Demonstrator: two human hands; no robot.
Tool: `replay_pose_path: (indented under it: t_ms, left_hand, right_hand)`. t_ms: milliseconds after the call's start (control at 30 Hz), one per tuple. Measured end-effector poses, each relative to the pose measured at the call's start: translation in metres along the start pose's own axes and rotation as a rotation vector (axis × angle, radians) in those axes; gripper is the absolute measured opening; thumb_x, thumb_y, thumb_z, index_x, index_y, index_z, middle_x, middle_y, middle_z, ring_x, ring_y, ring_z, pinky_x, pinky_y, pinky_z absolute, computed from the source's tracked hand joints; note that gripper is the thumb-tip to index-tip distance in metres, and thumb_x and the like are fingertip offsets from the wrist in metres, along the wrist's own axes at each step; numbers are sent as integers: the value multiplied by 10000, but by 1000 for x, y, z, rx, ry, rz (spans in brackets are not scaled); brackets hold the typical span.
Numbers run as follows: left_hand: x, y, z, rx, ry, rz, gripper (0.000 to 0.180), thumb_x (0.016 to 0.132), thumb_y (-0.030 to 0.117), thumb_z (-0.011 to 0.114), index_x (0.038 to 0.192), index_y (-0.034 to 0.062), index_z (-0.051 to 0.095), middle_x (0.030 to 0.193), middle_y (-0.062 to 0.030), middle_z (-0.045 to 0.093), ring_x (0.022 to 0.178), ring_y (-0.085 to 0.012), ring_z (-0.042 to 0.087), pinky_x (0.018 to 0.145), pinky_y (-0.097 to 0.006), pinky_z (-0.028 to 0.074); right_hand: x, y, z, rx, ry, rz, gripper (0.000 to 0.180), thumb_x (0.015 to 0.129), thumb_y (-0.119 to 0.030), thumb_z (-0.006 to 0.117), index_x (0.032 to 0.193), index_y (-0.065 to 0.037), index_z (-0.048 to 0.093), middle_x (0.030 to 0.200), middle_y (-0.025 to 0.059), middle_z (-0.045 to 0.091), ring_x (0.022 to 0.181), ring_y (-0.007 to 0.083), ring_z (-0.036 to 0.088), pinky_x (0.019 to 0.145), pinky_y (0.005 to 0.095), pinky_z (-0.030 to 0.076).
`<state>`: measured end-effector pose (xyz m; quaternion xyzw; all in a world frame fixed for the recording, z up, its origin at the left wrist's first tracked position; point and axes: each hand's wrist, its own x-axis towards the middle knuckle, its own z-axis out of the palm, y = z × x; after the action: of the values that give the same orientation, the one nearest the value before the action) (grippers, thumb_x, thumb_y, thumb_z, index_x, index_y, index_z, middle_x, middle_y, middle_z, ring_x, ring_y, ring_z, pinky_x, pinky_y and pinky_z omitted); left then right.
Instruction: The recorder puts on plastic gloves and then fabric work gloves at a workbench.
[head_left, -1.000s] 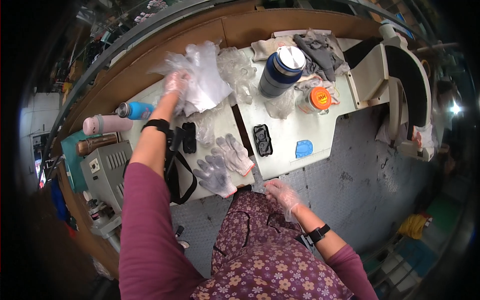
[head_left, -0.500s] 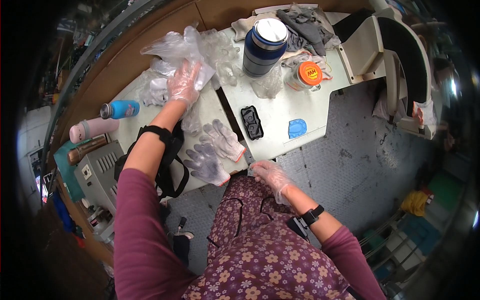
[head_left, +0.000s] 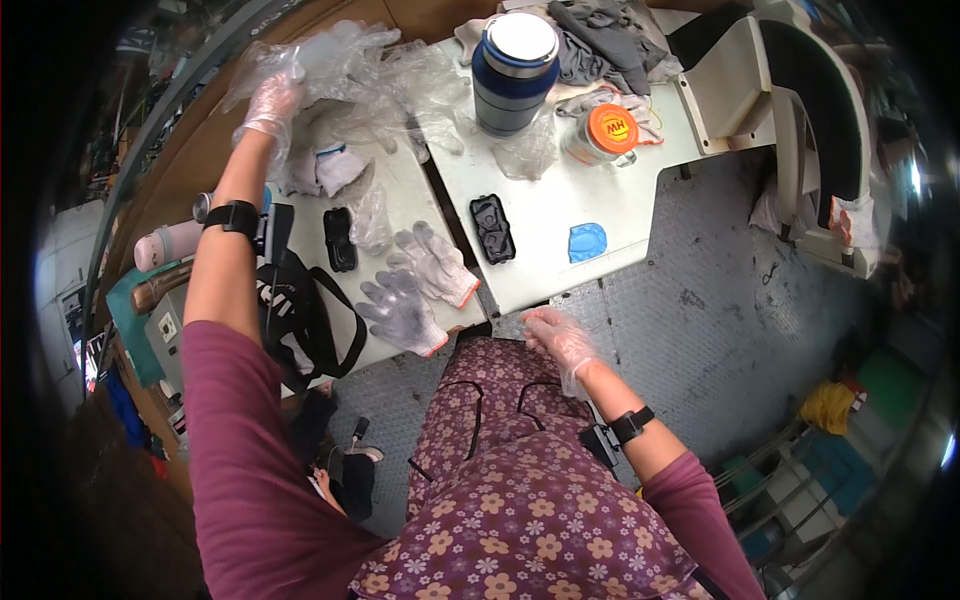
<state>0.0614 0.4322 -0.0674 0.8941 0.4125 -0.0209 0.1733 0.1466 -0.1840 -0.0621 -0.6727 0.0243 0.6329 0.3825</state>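
My left hand (head_left: 274, 105), in a thin clear plastic glove, is at the far left of the table with its fingers closed on a crumpled clear plastic bag (head_left: 325, 58). Folded white gloves (head_left: 338, 170) lie nearer to me, just right of my left forearm. My right hand (head_left: 553, 338), also in a clear glove, hovers in front of the table's near edge. Its fingers are curled inward, and anything inside them is hidden. Two grey-and-white work gloves (head_left: 405, 315) with orange cuffs lie on the table between my hands.
A black tray (head_left: 492, 229) and a blue piece (head_left: 587, 242) lie on the right tabletop. Behind them stand a large dark-blue flask (head_left: 514, 75) and a jar with an orange lid (head_left: 612, 128). A black bag (head_left: 305, 320) lies at left; a chair (head_left: 810, 120) stands at right.
My left hand has moved farther left, drawing the clear plastic bag with it and uncovering the folded white gloves. A second black tray now shows. My right hand has shifted slightly right.
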Motion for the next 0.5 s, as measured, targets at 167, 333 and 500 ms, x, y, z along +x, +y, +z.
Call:
replay_pose_path:
  t_ms: [167, 333, 500]
  left_hand:
    - [-22, 32, 1, 159, 30, 64, 466, 834, 372, 651, 1206, 93, 672, 1105, -230, 702, 1069, -413, 661, 958, -481, 506]
    - [-71, 96, 18, 250, -450, 131, 1029, 657, 349, 862, 1559, 203, 388, 1555, -220, 401, 1398, -404, 431, 1186, -419, 343]
    - [-112, 118, -15, 226, -479, 193, 988, 660, 314, 873, 1530, 164, 430, 1500, -230, 477, 1372, -366, 478, 1144, -410, 394]
  right_hand:
    - [6, 6, -5, -13, -16, 7, 295, 951, -184, 612, 1164, 15, 664, 857, 40, 649, 748, 106, 604, 690, 257, 496]
    - [8, 12, -18, 31, 2, 18, 268, 944, -163, 614, 1134, 19, 665, 854, 33, 651, 728, 98, 598, 672, 246, 492]
    - [4, 16, -41, 55, -15, 57, 277, 959, -183, 617, 1151, 13, 651, 853, 23, 635, 709, 79, 577, 635, 224, 472]
